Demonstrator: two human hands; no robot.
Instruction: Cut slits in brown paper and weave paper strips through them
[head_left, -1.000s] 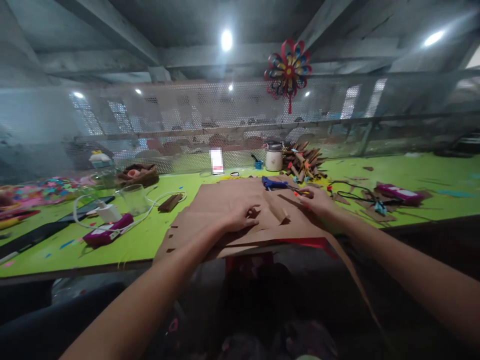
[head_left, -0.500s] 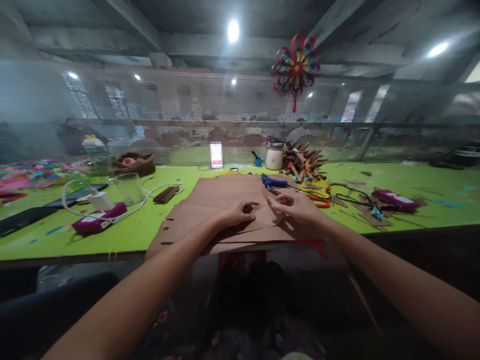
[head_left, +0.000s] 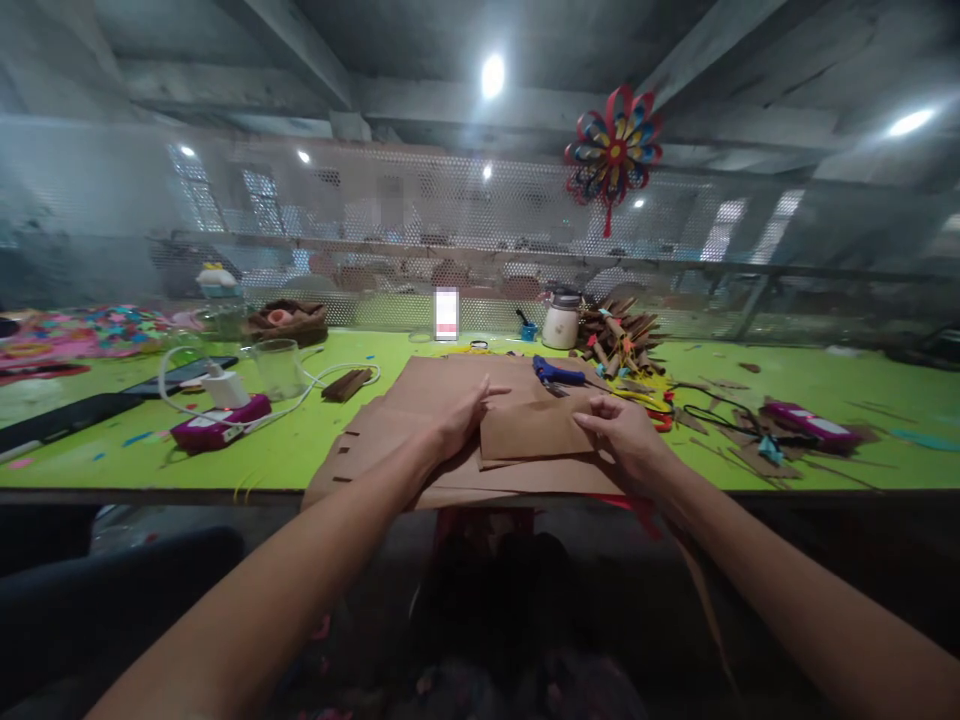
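Kraft paper sheets (head_left: 405, 420) lie stacked at the table's front edge, slightly overhanging it. Over them is a smaller piece of brown paper (head_left: 534, 430), folded or doubled along its lower edge. My right hand (head_left: 626, 428) pinches its right end between thumb and fingers. At the piece's left end, my left hand (head_left: 459, 415) rests on the sheets with its fingers extended and a little apart. Just behind the small piece lies a blue-handled tool (head_left: 556, 373), perhaps a glue gun; its front part is partly covered by the paper.
Rolled brown paper sticks (head_left: 622, 340) are heaped behind on the right, beside a lidded jar (head_left: 562, 320). Purple power strips (head_left: 221, 425) with cables lie on both sides. A clear cup (head_left: 277, 368) stands left, and a lit phone (head_left: 446, 314) leans at the back.
The small paper piece now lies flatter and faces me more fully. My left hand's fingers have straightened at its left end, and my right hand has moved to its right end. The view has shifted slightly.
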